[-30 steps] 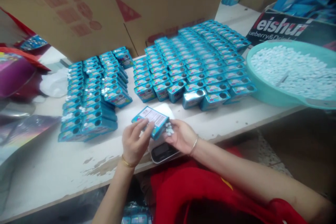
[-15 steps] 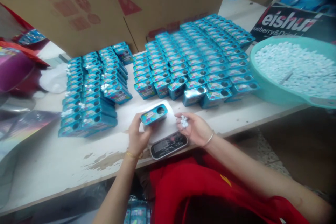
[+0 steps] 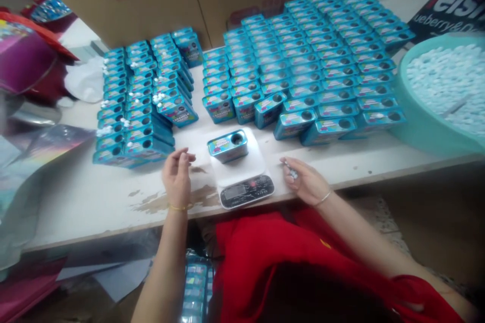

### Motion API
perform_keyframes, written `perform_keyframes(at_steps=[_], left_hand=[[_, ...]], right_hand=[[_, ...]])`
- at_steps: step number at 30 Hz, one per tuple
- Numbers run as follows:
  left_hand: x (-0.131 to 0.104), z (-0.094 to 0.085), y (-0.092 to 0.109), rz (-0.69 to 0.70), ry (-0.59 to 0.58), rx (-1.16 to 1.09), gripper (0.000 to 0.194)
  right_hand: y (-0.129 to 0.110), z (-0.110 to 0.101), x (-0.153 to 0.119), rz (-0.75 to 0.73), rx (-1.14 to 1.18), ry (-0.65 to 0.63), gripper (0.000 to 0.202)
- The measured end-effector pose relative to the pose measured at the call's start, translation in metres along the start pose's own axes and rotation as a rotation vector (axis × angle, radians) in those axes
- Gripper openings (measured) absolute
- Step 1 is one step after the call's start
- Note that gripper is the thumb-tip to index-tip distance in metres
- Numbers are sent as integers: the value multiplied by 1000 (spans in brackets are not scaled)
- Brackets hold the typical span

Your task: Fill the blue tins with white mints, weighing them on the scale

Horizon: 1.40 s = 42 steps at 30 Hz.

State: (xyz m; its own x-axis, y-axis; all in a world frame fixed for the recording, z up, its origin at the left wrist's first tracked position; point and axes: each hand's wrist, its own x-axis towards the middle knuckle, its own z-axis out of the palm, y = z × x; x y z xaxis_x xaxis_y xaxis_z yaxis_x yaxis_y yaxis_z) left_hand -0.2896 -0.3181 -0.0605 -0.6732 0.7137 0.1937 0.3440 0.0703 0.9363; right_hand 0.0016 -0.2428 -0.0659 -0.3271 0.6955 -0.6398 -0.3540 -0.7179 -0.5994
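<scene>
A blue tin [image 3: 228, 147] with a round dark hole in its top stands on the white plate of a kitchen scale [image 3: 246, 191]. To the left of the scale, my left hand [image 3: 177, 176] is raised with its fingers apart and nothing in them. On the other side, my right hand [image 3: 305, 179] is curled around several small white candies [image 3: 292, 172], clear of the tin. The scale's display is too blurred to read.
Rows of blue tins [image 3: 303, 68] fill the table's back, with another group [image 3: 134, 111] at left, some topped with candies. A green basin [image 3: 417, 116] of white candies stands at right. Behind is a large cardboard box [image 3: 162, 5]; a white cloth-like item [image 3: 84, 81] lies far left.
My left hand has let go of the tin and moved left. The tin now rests on the scale. My right hand has moved right, away from the scale, with the candies. The view has shifted.
</scene>
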Motion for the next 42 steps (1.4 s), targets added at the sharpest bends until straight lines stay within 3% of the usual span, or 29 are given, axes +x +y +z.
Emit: perform_keyframes(at_steps=[4,8,20,24,29,32,34,37,40,42], left_hand=[[-8,-6,-24,-190,45,-25,38],[-10,-9,-37,-225,25,-59,37],[-7,-10,-34,-208,-28,-27,39],[-5,-9,-28,-199,-63,-6,40],[-5,-10,-33,-201,-56,-5,41],[-7,-12,-37,-211,-68,-15,40],[-8,-14,-36,-222,-79,-13,40],[-7,-15,-22,-182,-99,21,40],[0,-10,7,74,-186,136,45],[5,-2,29,305,-304,243,60]], right_hand=[[-1,1,0,-7,-11,-12,33],[-1,1,-1,3,-19,-12,32],[0,3,-4,-21,-49,-16,33],[-21,34,-17,-96,-166,-76,34],[-55,101,-26,-240,-360,-306,34],[-64,122,-21,-229,-422,-388,33],[-64,121,-18,-230,-411,-372,33],[-57,103,-15,-213,-361,-303,34],[-43,74,-11,-118,-292,-200,36],[-31,55,-7,-40,-256,-126,38]])
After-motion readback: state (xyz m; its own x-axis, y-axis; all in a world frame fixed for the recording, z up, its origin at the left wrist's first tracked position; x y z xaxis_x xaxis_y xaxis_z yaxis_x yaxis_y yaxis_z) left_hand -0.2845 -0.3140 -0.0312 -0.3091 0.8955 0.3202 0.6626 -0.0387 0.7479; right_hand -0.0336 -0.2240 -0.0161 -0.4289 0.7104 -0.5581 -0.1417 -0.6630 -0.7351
